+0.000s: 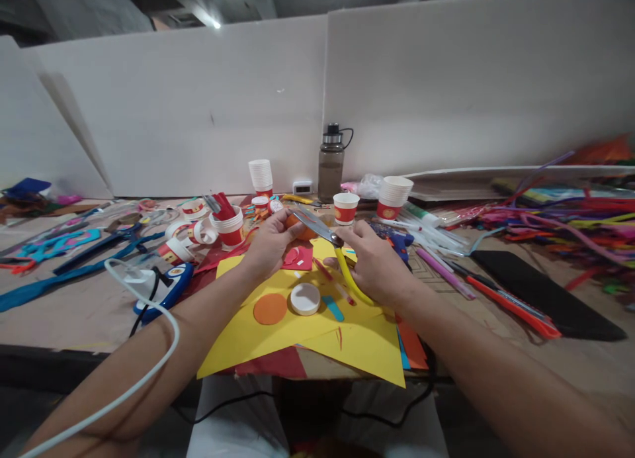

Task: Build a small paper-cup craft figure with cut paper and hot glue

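My right hand (377,263) grips a pair of scissors (317,226) with yellow handles, the metal blades pointing up and to the left. Pinched in my left hand (268,246) is a piece of orange paper (306,233), partly hidden behind the blades. Below both hands, yellow paper sheets (238,345) overlap on the table. On them lie an orange paper disc (270,309), a round white lid (305,300), a blue strip (332,308) and a red-and-clear pen (342,289). A red paper piece (303,258) is between my hands.
A dark water bottle (331,170) and paper cups (346,208) stand at the back. To the left are a cup of red sticks (228,228) and a blue device (173,289) with a white cable. Rightward lie a cutter knife (516,309), a black slab (546,296) and colourful pipe cleaners (560,226).
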A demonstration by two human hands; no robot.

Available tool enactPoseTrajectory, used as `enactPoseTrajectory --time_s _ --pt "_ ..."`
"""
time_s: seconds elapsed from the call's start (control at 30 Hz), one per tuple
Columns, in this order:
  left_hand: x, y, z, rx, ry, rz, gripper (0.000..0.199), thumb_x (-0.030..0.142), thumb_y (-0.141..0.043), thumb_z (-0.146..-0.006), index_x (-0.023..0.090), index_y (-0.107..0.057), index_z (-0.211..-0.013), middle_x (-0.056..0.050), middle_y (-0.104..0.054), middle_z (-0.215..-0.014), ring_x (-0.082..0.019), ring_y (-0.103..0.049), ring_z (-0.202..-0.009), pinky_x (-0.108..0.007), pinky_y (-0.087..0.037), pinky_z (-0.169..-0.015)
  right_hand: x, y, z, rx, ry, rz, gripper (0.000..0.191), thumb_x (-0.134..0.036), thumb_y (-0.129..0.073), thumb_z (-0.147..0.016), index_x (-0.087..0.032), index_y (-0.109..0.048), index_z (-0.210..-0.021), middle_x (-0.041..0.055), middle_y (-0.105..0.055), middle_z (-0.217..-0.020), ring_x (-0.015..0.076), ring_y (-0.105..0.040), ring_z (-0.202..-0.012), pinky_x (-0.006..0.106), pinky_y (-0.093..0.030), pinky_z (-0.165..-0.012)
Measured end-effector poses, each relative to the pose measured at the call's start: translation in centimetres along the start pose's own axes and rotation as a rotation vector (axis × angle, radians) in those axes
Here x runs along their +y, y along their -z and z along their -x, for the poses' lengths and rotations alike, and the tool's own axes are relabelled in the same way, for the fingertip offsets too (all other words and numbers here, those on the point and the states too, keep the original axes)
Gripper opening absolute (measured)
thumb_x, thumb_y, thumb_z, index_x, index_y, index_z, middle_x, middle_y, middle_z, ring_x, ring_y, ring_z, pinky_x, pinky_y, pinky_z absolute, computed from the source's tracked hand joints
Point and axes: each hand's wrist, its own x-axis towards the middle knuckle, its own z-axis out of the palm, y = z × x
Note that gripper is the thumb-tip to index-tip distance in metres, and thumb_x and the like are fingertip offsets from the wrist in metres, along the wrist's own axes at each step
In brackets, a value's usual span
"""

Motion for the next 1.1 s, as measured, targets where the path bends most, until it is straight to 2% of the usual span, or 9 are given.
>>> enactPoseTrajectory --time_s 0.33,0.5,0.6,0.7,0.8,1.1 --pt "0.2 0.9 -0.6 -0.06 0.016 -0.083 0.035 0.03 -0.08 -0.068 0.014 -0.061 -0.093 -0.005 -0.07 -0.084 -0.016 -0.069 -0.07 -0.021 -0.055 -0.054 0.2 -0.1 0.1 -0.012 0.003 0.046 0.049 -0.055 -0.053 -0.087 -0.02 -0.06 -0.12 0.0133 -0.058 -0.104 0.0252 -0.06 -0.086 0.038 -0.049 -0.073" --pt "0.1 1.4 -0.9 -0.035 0.059 -0.105 0.036 0.03 -0.081 -0.065 0.014 -0.06 -0.089 -0.002 -0.068 -0.08 -0.015 -0.068 -0.069 -0.021 -0.055 -0.053 0.5 0.1 -0.2 -0.017 0.016 -0.076 0.04 -0.05 -0.054 -0.088 -0.021 -0.061 -0.114 0.0126 -0.062 -0.106 0.0277 -0.06 -0.098 0.04 -0.048 -0.083" --pt "0.0 1.5 -1.0 -0.042 0.057 -0.088 0.033 0.03 -0.079 -0.067 0.015 -0.058 -0.087 -0.002 -0.066 -0.079 -0.014 -0.068 -0.068 -0.021 -0.054 -0.053 0.5 0.2 -0.4 -0.026 -0.021 -0.119 0.045 -0.052 -0.055 -0.087 -0.019 -0.059 -0.117 0.0125 -0.06 -0.106 0.0278 -0.059 -0.099 0.041 -0.048 -0.085" --pt "-0.2 1.6 -1.0 -0.054 0.044 -0.078 0.032 0.028 -0.078 -0.068 0.014 -0.058 -0.088 -0.002 -0.066 -0.079 -0.014 -0.067 -0.067 -0.022 -0.054 -0.052 0.4 0.2 -0.3 -0.062 -0.044 -0.141 0.05 -0.054 -0.057 -0.085 -0.021 -0.056 -0.122 0.0123 -0.054 -0.11 0.0265 -0.058 -0.098 0.04 -0.049 -0.083" --pt "-0.4 1.7 -1.0 -0.066 0.043 -0.1 0.032 0.027 -0.078 -0.068 0.014 -0.06 -0.09 -0.003 -0.068 -0.079 -0.014 -0.067 -0.068 -0.022 -0.055 -0.054 0.2 0.1 -0.2 -0.074 -0.024 -0.173 0.044 -0.054 -0.058 -0.084 -0.022 -0.059 -0.116 0.0109 -0.051 -0.108 0.0251 -0.058 -0.098 0.038 -0.05 -0.081" --pt "-0.6 1.8 -0.8 -0.084 0.054 -0.166 0.03 0.031 -0.078 -0.068 0.014 -0.062 -0.088 -0.004 -0.07 -0.079 -0.016 -0.069 -0.07 -0.024 -0.055 -0.057 0.2 0.0 -0.1 -0.053 0.002 -0.14 0.041 -0.054 -0.059 -0.084 -0.023 -0.06 -0.111 0.01 -0.052 -0.104 0.0243 -0.059 -0.092 0.037 -0.05 -0.076"
